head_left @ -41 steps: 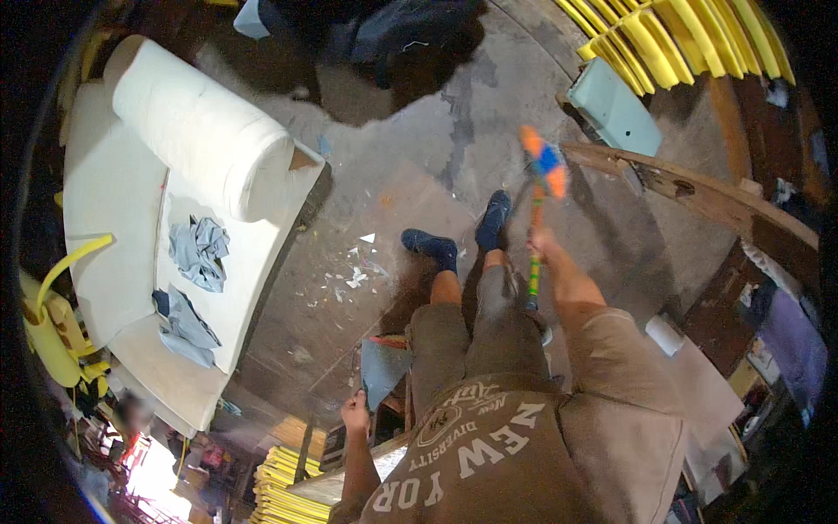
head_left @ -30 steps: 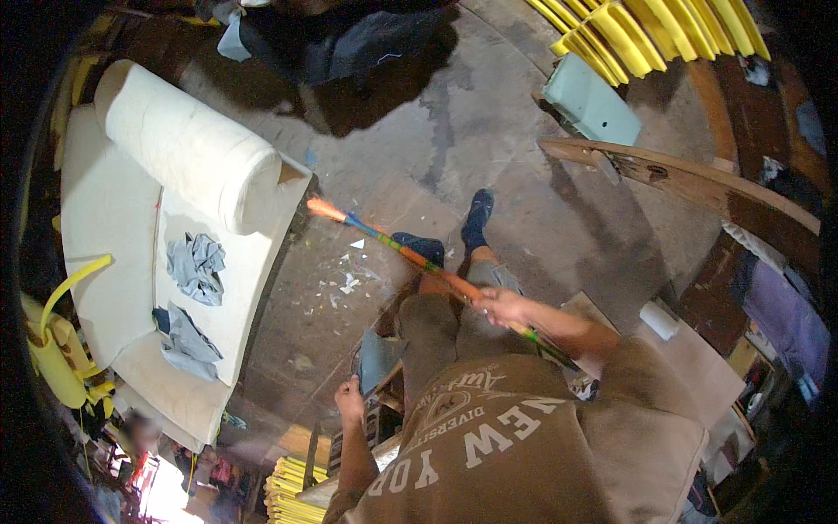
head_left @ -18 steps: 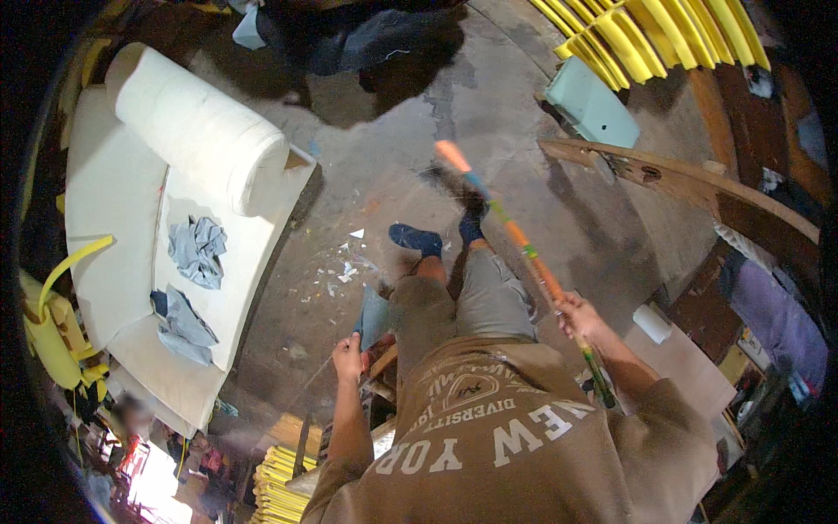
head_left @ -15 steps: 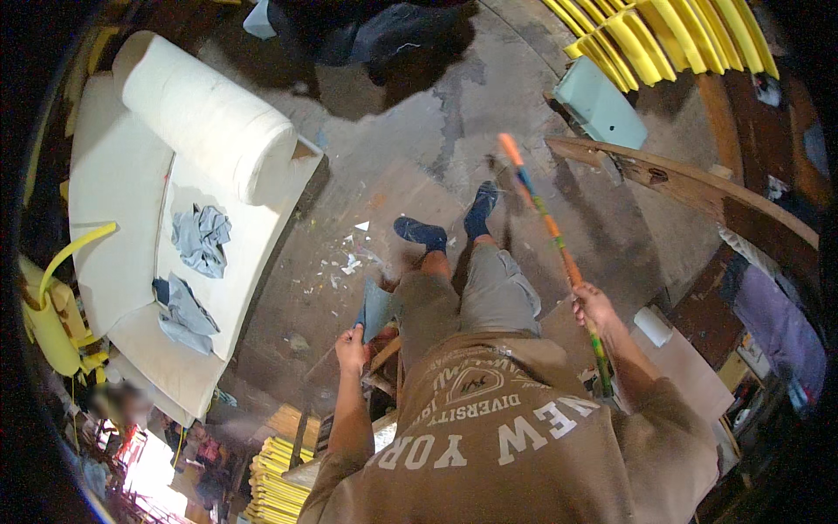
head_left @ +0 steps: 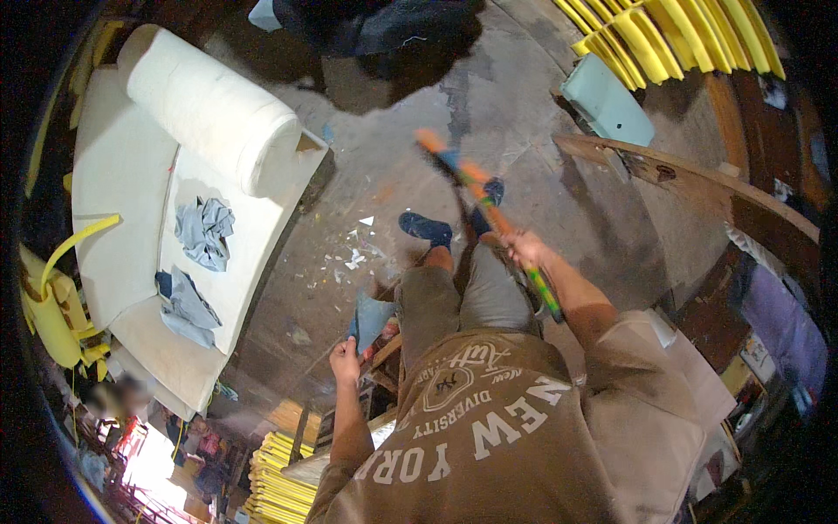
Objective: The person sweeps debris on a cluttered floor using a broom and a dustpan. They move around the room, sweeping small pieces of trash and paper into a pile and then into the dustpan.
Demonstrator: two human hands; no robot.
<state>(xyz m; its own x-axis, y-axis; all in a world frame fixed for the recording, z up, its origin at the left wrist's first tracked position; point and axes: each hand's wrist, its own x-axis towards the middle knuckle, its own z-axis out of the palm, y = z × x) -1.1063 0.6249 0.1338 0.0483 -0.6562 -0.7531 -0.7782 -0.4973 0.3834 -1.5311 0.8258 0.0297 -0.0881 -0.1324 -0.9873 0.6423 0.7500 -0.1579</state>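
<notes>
Swinging striped stick [head_left: 485, 203] now lowered leftward, gripped by right hand [head_left: 525, 250]; grey sheet [head_left: 371, 319] pinched by left hand [head_left: 344, 360]; white debris [head_left: 353, 258] on floor [head_left: 419, 113].

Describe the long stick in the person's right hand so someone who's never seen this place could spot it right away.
Start at the grey concrete floor in the middle of the picture, then find the pair of dark blue shoes on it. Just right of them, the right hand grips a long thin stick that slants up and left. It is the only thing banded in orange, blue and green.
</notes>
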